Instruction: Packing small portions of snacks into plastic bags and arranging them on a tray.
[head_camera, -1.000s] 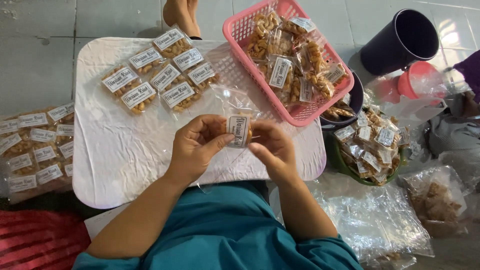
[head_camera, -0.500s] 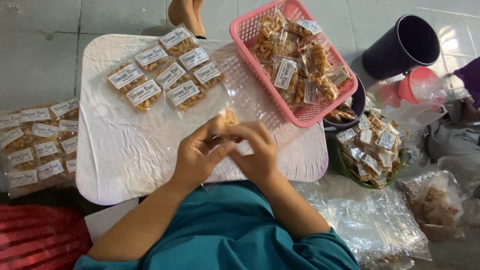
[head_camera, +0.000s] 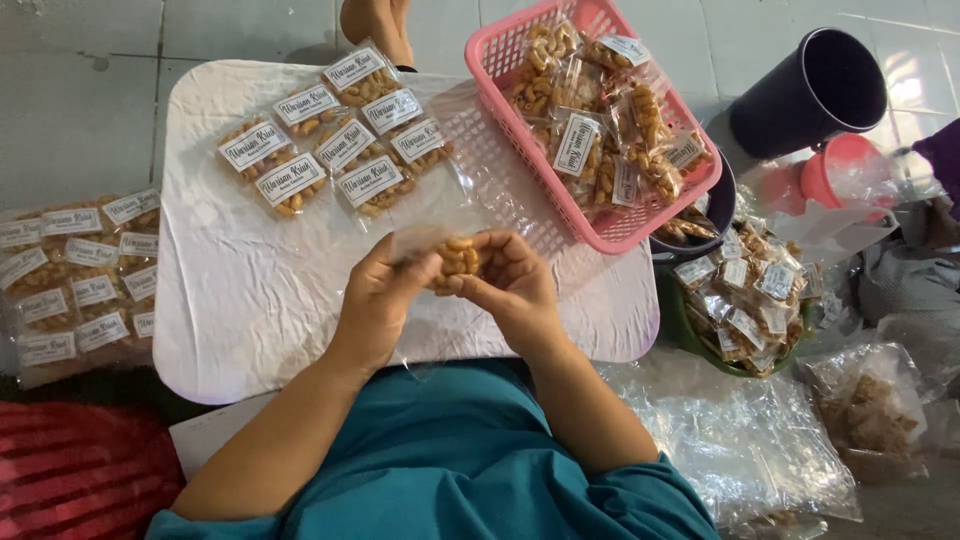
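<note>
A small packet of snacks (head_camera: 455, 262) sits between the left hand (head_camera: 378, 300) and right hand (head_camera: 515, 285) over the near middle of the desk (head_camera: 250, 300). Behind it on the desk lies a cluster of labelled packets (head_camera: 335, 130), and to their right a basket (head_camera: 640, 225) of packets overhangs the desk's far right corner. More packets (head_camera: 75, 270) lie on the floor left of the desk; a bowl of packets (head_camera: 745, 300) and a bucket (head_camera: 805, 95) stand right of it.
</note>
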